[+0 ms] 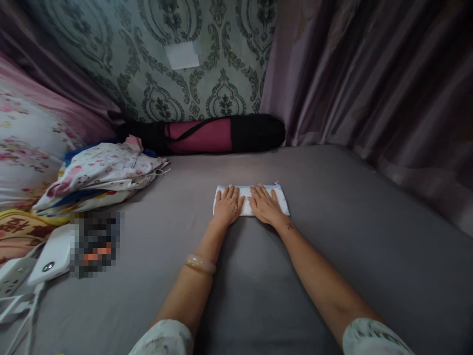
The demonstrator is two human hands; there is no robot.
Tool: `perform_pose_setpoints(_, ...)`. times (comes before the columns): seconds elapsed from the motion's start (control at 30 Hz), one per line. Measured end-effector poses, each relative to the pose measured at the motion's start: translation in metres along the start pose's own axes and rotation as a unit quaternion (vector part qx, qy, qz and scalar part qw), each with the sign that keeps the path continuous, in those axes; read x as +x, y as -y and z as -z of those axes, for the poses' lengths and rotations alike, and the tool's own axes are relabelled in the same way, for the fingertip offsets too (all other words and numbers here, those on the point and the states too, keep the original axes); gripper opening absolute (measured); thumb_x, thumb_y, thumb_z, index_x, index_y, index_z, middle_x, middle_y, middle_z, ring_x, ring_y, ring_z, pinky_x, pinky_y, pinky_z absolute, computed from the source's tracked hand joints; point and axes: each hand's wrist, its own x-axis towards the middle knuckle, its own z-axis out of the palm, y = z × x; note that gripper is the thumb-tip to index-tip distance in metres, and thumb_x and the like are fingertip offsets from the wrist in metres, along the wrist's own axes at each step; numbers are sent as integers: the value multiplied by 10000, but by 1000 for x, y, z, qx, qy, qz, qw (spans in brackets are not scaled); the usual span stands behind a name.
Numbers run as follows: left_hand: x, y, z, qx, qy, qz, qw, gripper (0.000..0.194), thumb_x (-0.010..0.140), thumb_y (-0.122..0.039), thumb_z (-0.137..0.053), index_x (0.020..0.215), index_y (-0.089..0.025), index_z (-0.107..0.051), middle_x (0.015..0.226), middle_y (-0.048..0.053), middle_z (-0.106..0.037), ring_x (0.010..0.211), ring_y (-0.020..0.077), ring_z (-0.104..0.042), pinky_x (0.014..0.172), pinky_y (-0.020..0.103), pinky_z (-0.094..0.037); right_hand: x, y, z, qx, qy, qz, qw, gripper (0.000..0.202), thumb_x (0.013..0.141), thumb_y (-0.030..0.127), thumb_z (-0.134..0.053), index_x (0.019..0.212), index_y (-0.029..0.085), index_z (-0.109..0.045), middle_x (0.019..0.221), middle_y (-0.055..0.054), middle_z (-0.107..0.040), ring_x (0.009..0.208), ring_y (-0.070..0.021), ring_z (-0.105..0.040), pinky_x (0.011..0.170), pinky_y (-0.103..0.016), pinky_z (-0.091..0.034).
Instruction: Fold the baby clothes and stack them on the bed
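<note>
White cloth (246, 208) under left hand (228, 206), right hand (265, 205); grey sheet (343, 217) beyond edges.

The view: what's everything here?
Cloth: one, white, under hands
Sheet: one, grey, beneath
Bag: one, black and red, back
Clothes pile: one, multicoloured, left
Floral fabric: one, white, left
Item: one, yellow-edged, left
Socket block: one, white, left
Device: one, white, left
Cables: several, white, left
Blurred patch: one, left
Paper: one, white, wall
Wallpaper: one, green, back
Curtains: two, purple, sides
Bangle: one, pale, left forearm
Sleeves: two, pale, bottom
Left hand, right hand: two, on cloth
</note>
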Motion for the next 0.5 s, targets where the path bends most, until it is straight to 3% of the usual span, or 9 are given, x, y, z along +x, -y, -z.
perform_pose_setpoints(0.13,0,5,-3,17,-67,19,997,562,988,-442,-224,1415,-148,-442,1490,138,-418,1426,290,-285,1174,514,-162,0,-10,-1,-24,-38,-27,999,589,994,367,-193,1490,72,-311,1561,-127,-272,1453,-247,-180,1174,-471,-83)
perform_pose_setpoints(0.3,0,11,-5,5,-8,38,999,590,983,-438,-241,1445,-100,-385,1490,157,-410,1410,311,-313,1149,496,-242,2,-17,-3,-31,-12,-37,999,611,990,376,-208,1482,28,-308,1551,-148,-289,1444,-254,-209,1173,-435,-131)
perform_pose_setpoints(0.43,0,16,-3,8,-51,70,996,598,985,-449,-195,1445,-122,-391,1513,150,-374,1437,300,-256,1172,518,-160,4,-27,1,-29,-45,-65,996,618,993,391,-185,1478,32,-318,1552,-161,-282,1448,-273,-190,1169,-451,-129)
perform_pose_setpoints(0.5,0,19,-3,2,-33,85,996,606,983,-448,-194,1456,-112,-369,1529,156,-340,1441,299,-247,1172,514,-162,4,-33,1,-31,-51,-93,994,632,990,400,-191,1480,17,-301,1554,-176,-270,1447,-286,-186,1163,-458,-141)
